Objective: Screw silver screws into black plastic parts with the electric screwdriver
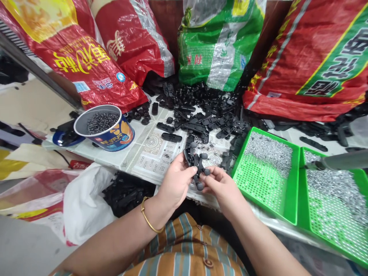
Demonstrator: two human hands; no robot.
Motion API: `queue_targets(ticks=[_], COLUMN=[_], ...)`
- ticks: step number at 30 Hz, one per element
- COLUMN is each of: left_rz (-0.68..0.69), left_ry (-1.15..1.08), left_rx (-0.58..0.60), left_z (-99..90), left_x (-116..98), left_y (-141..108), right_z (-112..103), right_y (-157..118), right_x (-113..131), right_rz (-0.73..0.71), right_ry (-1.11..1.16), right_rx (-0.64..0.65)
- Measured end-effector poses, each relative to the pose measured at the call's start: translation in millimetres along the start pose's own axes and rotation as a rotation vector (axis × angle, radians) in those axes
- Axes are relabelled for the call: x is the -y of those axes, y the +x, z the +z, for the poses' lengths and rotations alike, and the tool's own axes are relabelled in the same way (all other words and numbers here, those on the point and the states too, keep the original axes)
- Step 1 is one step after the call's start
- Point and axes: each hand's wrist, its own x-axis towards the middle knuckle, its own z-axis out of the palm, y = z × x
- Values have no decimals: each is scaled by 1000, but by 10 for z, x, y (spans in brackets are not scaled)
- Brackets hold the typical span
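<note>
My left hand is closed around a black plastic piece with round knobs, its thumb pressed on top. From the other side, the fingers of my right hand pinch the lower right part of the same piece, close to a knob. It looks like narrow bars with round ends, and my fingers cover some of it. Just beyond my hands lies a heap of loose black plastic parts, some long with rounded ends, some small and round. Both hands are just above the front edge of the tiled table.
At right, two green perforated trays hold small silvery metal pieces; a grey rod-shaped tool extends over one. Left stands a blue tub of small dark pieces. Red sacks and a green sack line the back. A white bag hangs lower left.
</note>
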Motion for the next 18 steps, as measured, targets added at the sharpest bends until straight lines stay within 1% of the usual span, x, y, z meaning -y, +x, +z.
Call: queue_targets(ticks=[5, 9, 13, 18], left_rz=[-11, -23, -27, -9], left_ry=[-29, -37, -11, -35], left_rx=[16, 23, 15, 8], left_z=[-33, -41, -18, -1], left_x=[29, 46, 43, 35], left_y=[-10, -21, -30, -30], right_z=[2, 1, 10, 0], right_y=[13, 19, 27, 31], right_x=[11, -1, -12, -14], right_rz=[105, 111, 66, 129], right_ry=[73, 83, 62, 83], right_rx=[42, 51, 37, 90])
